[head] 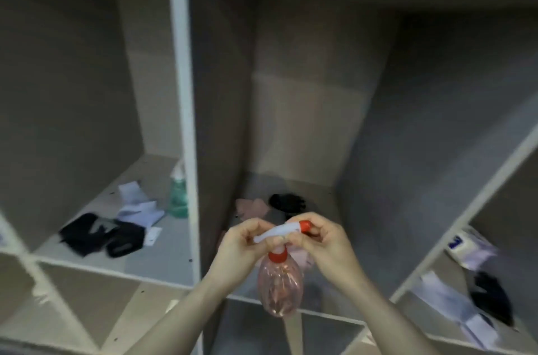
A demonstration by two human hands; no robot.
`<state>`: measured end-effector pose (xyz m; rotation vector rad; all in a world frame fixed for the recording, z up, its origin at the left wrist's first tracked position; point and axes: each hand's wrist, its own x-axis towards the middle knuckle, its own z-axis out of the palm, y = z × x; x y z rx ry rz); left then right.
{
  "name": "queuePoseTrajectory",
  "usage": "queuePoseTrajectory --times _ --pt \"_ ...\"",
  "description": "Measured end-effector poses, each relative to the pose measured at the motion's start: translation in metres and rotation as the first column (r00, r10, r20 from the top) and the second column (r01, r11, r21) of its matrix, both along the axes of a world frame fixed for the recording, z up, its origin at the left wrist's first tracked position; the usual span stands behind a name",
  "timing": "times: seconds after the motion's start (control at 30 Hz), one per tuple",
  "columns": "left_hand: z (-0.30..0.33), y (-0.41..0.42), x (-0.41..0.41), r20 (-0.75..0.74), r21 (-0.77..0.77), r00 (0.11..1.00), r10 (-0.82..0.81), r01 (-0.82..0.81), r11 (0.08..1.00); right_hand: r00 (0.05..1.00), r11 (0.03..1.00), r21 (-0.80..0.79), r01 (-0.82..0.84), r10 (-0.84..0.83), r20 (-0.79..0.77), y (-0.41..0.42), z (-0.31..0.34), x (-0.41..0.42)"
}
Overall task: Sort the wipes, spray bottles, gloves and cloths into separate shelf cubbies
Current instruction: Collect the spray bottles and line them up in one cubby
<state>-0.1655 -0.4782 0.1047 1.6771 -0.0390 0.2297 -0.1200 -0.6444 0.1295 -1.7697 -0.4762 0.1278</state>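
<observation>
A clear pink spray bottle (281, 286) with a white trigger head and red nozzle hangs in front of the middle cubby. My left hand (240, 244) grips the back of its trigger head. My right hand (324, 241) pinches the red nozzle end. In the middle cubby lie a pink cloth (251, 207) and a black glove (288, 203). The left cubby holds a green spray bottle (178, 194), black gloves (102, 234) and white wipes packets (139, 207).
The right cubby holds wipes packs (468, 247), a black glove (492, 301) and white packets (454, 308). A white shelf divider (182, 92) separates the left and middle cubbies. Lower cubbies run along the bottom of the view.
</observation>
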Motion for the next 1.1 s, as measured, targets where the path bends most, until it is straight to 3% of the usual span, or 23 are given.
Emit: queuePoseTrajectory --times 0.1,0.3,0.47,0.63,0.77,0.83,0.9,1.1 --pt "0.009 0.047 -0.051 -0.037 -0.055 0.998 0.055 -0.057 0.997 0.984 0.984 0.012 -0.178 0.178 -0.004 0.053 0.007 -0.025" --pt "0.022 0.137 -0.112 -0.111 0.259 0.974 0.199 -0.165 0.952 0.935 0.934 -0.013 -0.356 0.356 -0.001 0.158 0.002 -0.055" --pt "0.027 0.205 -0.115 -0.083 0.291 0.918 0.389 -0.351 0.89 0.915 0.915 0.01 -0.402 0.402 0.044 0.243 0.009 -0.055" --pt "0.041 0.281 -0.056 0.012 0.411 0.857 0.516 -0.474 0.779 0.959 0.952 0.116 -0.283 0.283 0.014 0.338 0.013 -0.012" --pt "0.045 0.337 0.012 0.017 0.43 0.881 0.473 -0.433 0.792 0.987 0.981 0.17 -0.098 0.117 -0.109 0.402 0.01 0.039" --pt "0.042 0.357 0.049 0.002 0.422 0.887 0.462 -0.42 0.804 0.984 0.992 0.121 -0.027 0.048 -0.169 0.423 0.013 0.065" --pt "0.031 0.373 0.085 -0.026 0.405 0.887 0.461 -0.412 0.816 0.968 0.999 0.036 -0.014 0.023 -0.251 0.437 0.011 0.091" --pt "-0.023 0.385 0.169 -0.102 0.376 0.87 0.482 -0.415 0.829 0.897 0.977 0.075 0.197 -0.149 -0.416 0.447 -0.038 0.145"
